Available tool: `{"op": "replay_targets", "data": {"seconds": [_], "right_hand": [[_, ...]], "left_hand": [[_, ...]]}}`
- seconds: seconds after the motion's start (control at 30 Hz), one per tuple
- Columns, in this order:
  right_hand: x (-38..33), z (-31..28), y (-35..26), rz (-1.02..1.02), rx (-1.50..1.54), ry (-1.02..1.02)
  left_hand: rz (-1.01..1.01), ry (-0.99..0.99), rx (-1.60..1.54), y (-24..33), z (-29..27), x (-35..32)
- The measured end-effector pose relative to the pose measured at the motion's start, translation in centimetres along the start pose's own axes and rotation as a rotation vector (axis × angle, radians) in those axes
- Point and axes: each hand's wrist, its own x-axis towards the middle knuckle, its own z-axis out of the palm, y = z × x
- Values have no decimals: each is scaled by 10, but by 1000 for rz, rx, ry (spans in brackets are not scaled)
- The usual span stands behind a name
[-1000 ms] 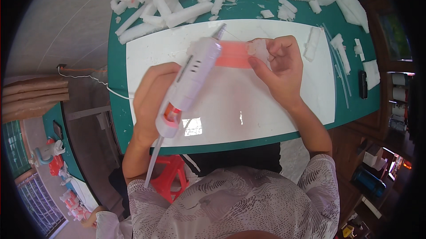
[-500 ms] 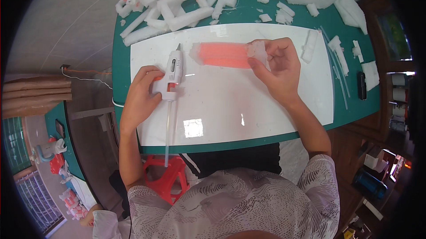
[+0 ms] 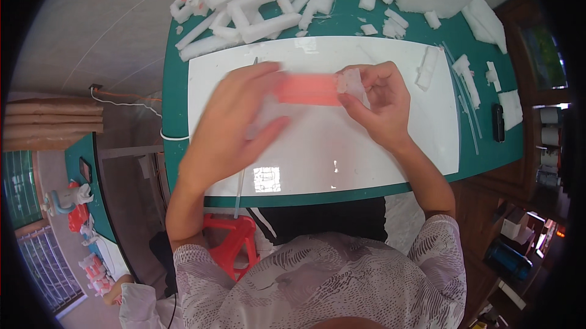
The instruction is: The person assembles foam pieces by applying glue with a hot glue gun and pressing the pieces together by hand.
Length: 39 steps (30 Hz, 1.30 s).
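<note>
My right hand [image 3: 389, 100] pinches the right end of a pink strip [image 3: 310, 89], where a ragged white foam piece [image 3: 350, 82] shows at the fingers. Over the board's left side is my left hand [image 3: 235, 115], smeared by motion, with thumb and fingers apart. Its fingertips are close to the strip's left end; whether they touch it I cannot tell. Beneath that hand lies a glue gun, mostly hidden. Only its nozzle tip [image 3: 256, 60] and the clear glue stick [image 3: 238, 198] sticking out past the table's near edge show.
A white board [image 3: 342, 164] lies on the green table [image 3: 244, 201]. White foam frames and strips [image 3: 268, 27] are heaped at the far left, foam scraps [image 3: 394, 24] farther right. Clear glue sticks [image 3: 470, 115] and a black object [image 3: 498, 122] lie at right. A red stool [image 3: 235, 237] stands below.
My left hand has let go of the glue gun and moved right, toward the pink strip's left end. My right hand keeps its hold, with the strip slightly nearer to me.
</note>
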Motion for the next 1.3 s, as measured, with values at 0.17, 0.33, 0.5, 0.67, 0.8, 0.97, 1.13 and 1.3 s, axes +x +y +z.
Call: {"op": "replay_targets", "data": {"seconds": [0.17, 0.33, 0.5, 0.67, 0.8, 0.97, 1.13, 1.3], "right_hand": [[-2, 2, -3, 7, 12, -31], [-1, 0, -2, -6, -16, -60], [1, -1, -1, -31, -17, -79], [1, 0, -1, -10, 0, -76], [3, 3, -5, 8, 27, -72], [2, 3, -5, 0, -26, -73], [1, 4, -3, -2, -54, -73], [-3, 1, 0, 14, -102, -82]], "left_hand": [[-46, -124, -234, 3, 21, 25], [-63, -79, -260, 3, 23, 27], [-42, 21, -278, 3, 28, 29], [-66, 22, -293, 3, 29, 29], [-76, 16, -275, 6, 28, 26], [-90, -54, -176, 7, 26, 27], [-71, -60, -145, 8, 25, 27], [-31, -60, -140, 10, 28, 27]]}}
